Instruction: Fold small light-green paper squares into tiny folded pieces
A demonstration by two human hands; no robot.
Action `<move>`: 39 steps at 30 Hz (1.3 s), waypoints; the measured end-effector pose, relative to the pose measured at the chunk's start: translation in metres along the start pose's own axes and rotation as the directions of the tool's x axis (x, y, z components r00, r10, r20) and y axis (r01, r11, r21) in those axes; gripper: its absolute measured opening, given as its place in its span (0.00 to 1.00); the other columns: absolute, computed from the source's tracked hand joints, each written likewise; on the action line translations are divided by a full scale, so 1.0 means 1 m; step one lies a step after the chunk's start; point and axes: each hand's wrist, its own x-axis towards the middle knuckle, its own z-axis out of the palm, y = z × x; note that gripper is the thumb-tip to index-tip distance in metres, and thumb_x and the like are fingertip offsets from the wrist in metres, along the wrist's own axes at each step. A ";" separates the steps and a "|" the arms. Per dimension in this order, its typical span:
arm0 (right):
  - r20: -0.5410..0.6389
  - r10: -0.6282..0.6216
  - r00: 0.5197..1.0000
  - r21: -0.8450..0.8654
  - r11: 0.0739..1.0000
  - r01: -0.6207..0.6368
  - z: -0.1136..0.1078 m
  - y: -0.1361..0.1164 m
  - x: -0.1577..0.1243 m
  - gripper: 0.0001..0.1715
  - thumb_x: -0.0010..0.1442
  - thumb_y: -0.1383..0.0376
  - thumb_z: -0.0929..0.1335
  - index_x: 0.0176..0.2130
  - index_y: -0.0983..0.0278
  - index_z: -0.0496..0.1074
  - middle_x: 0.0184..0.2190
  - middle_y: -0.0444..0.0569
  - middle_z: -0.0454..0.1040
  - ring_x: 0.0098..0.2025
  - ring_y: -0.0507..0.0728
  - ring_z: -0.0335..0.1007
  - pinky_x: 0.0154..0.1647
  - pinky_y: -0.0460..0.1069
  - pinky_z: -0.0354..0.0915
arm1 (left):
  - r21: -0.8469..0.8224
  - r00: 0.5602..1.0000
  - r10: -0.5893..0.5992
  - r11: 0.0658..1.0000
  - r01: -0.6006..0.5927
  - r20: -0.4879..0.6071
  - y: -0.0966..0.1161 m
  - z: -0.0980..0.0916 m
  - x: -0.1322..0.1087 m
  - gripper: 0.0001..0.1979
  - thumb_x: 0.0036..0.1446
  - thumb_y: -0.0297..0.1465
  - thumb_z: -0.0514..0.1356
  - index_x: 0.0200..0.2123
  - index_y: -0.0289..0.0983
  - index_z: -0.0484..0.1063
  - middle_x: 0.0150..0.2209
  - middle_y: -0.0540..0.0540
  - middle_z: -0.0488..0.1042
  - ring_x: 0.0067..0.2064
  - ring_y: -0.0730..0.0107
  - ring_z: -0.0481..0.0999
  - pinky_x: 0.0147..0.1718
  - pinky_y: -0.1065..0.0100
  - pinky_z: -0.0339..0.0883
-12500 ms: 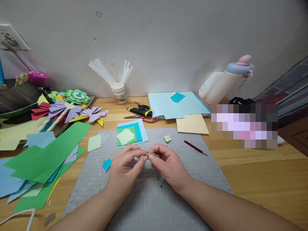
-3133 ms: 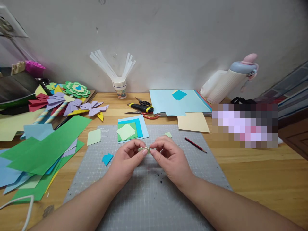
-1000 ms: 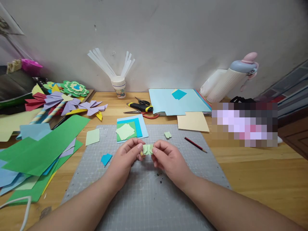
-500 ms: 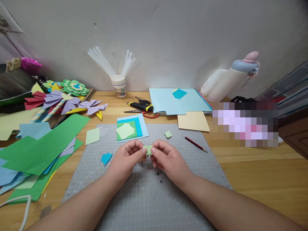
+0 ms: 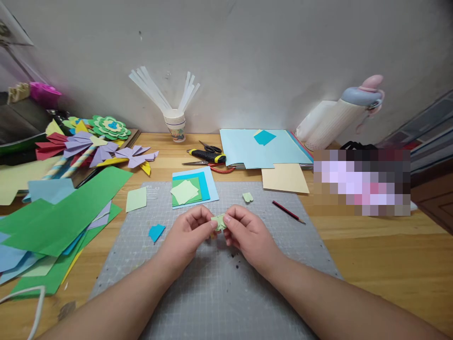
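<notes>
Between both hands, just above the grey cutting mat [image 5: 170,293], is a small piece of light green paper [image 5: 220,222] that looks folded. My left hand [image 5: 193,231] pinches its left end between thumb and fingers. The right end is pinched by my right hand [image 5: 246,231] in the same way. Beyond the hands lies a stack of blue and green paper squares [image 5: 208,189], topped by pale green squares [image 5: 184,192]. A small light green cut piece [image 5: 248,197] rests on the mat to the right, and a blue paper piece [image 5: 156,233] to the left.
A pencil [image 5: 288,212] lies at the mat's right side. Scissors [image 5: 198,163] and a black-and-yellow cutter [image 5: 207,156] are behind the mat. Paper cups [image 5: 176,126] hold white strips. Green paper sheets [image 5: 71,212] and paper flowers [image 5: 109,127] crowd the left; a bottle [image 5: 345,115] leans right.
The light green paper has turned slightly between my fingers and more of its face shows. Both hands keep their pinch in nearly the same place.
</notes>
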 end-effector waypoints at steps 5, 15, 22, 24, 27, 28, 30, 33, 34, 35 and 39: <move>-0.019 -0.007 1.000 -0.019 1.000 0.006 0.000 0.000 0.000 0.14 0.60 0.58 0.64 0.26 0.63 0.61 0.20 0.39 0.63 0.22 0.47 0.58 0.24 0.43 0.55 | 0.005 1.000 -0.005 1.000 0.005 0.005 0.002 0.003 -0.001 0.12 0.50 0.35 0.63 0.25 0.36 0.64 0.21 0.55 0.65 0.26 0.76 0.65 0.29 0.73 0.58; 0.086 -0.043 0.995 -0.120 0.991 0.053 0.004 -0.006 -0.002 0.10 0.59 0.62 0.64 0.27 0.63 0.64 0.21 0.40 0.63 0.23 0.49 0.58 0.26 0.45 0.56 | -0.025 0.999 0.018 1.000 -0.019 -0.040 -0.003 -0.001 0.003 0.10 0.51 0.34 0.63 0.29 0.36 0.66 0.23 0.55 0.65 0.26 0.78 0.64 0.28 0.74 0.57; 0.053 -0.021 0.998 -0.140 0.990 0.028 0.002 -0.004 -0.001 0.12 0.60 0.62 0.63 0.26 0.64 0.63 0.22 0.40 0.64 0.23 0.49 0.59 0.26 0.45 0.57 | -0.047 1.000 0.012 0.999 -0.013 -0.014 -0.001 -0.002 0.001 0.10 0.52 0.35 0.63 0.28 0.36 0.67 0.23 0.54 0.66 0.27 0.77 0.65 0.29 0.73 0.58; 0.045 -0.010 0.999 -0.139 0.990 0.016 0.001 -0.002 0.000 0.12 0.60 0.62 0.62 0.26 0.64 0.63 0.22 0.41 0.65 0.23 0.48 0.59 0.25 0.45 0.56 | -0.043 1.000 0.008 0.999 -0.009 -0.020 -0.001 -0.002 0.001 0.10 0.53 0.35 0.62 0.28 0.36 0.67 0.23 0.54 0.66 0.27 0.77 0.64 0.29 0.72 0.58; 0.034 -0.006 0.999 -0.129 0.992 0.011 0.001 -0.002 -0.001 0.12 0.59 0.62 0.63 0.25 0.64 0.62 0.22 0.40 0.64 0.22 0.48 0.59 0.24 0.45 0.55 | -0.025 1.000 -0.002 1.000 0.002 -0.015 -0.001 -0.002 0.002 0.10 0.53 0.36 0.62 0.28 0.36 0.66 0.23 0.54 0.66 0.27 0.76 0.64 0.29 0.72 0.58; 0.027 -0.007 1.000 -0.124 0.992 0.010 0.002 -0.003 -0.001 0.13 0.59 0.62 0.63 0.25 0.64 0.62 0.22 0.40 0.64 0.22 0.48 0.59 0.23 0.44 0.55 | -0.019 1.000 -0.003 1.000 0.003 -0.008 -0.001 -0.002 0.002 0.10 0.53 0.36 0.62 0.28 0.36 0.66 0.23 0.54 0.65 0.27 0.76 0.64 0.29 0.72 0.57; 0.017 -0.011 1.000 -0.114 0.993 0.013 0.002 -0.005 0.000 0.13 0.59 0.62 0.63 0.25 0.64 0.62 0.21 0.40 0.63 0.22 0.48 0.58 0.23 0.44 0.55 | 0.000 1.000 -0.006 1.000 0.006 0.009 -0.001 -0.002 0.002 0.10 0.52 0.35 0.62 0.27 0.36 0.66 0.22 0.54 0.65 0.27 0.76 0.63 0.29 0.72 0.57; 0.023 -0.018 1.000 -0.113 0.993 0.020 0.003 -0.008 -0.001 0.12 0.59 0.62 0.63 0.25 0.64 0.62 0.21 0.40 0.64 0.23 0.48 0.58 0.23 0.44 0.56 | 0.035 1.000 -0.009 0.999 0.008 0.019 0.001 -0.001 0.002 0.11 0.52 0.34 0.62 0.25 0.35 0.65 0.22 0.54 0.65 0.27 0.77 0.63 0.29 0.73 0.57; 0.031 -0.019 0.999 -0.109 0.994 0.022 0.003 -0.008 -0.001 0.12 0.59 0.62 0.63 0.26 0.64 0.62 0.21 0.39 0.64 0.23 0.48 0.58 0.24 0.44 0.56 | 0.047 1.000 -0.013 0.999 0.012 0.017 0.002 -0.001 0.001 0.11 0.52 0.34 0.62 0.24 0.35 0.64 0.22 0.54 0.65 0.27 0.77 0.63 0.29 0.73 0.57; 0.038 -0.021 0.999 -0.102 0.994 0.025 0.003 -0.009 -0.001 0.11 0.59 0.61 0.63 0.26 0.64 0.62 0.22 0.39 0.64 0.23 0.48 0.59 0.24 0.43 0.56 | 0.060 1.000 -0.021 0.998 0.020 0.019 0.003 0.000 0.001 0.11 0.52 0.34 0.61 0.24 0.35 0.64 0.22 0.54 0.65 0.26 0.77 0.63 0.29 0.73 0.57; 0.027 -0.014 1.000 -0.111 0.994 0.017 0.003 -0.009 -0.002 0.11 0.58 0.60 0.64 0.27 0.63 0.62 0.22 0.38 0.62 0.23 0.48 0.59 0.24 0.44 0.57 | 0.131 0.995 -0.048 0.991 0.036 0.091 0.007 0.004 -0.001 0.11 0.52 0.35 0.60 0.24 0.35 0.65 0.22 0.53 0.67 0.26 0.76 0.65 0.28 0.73 0.58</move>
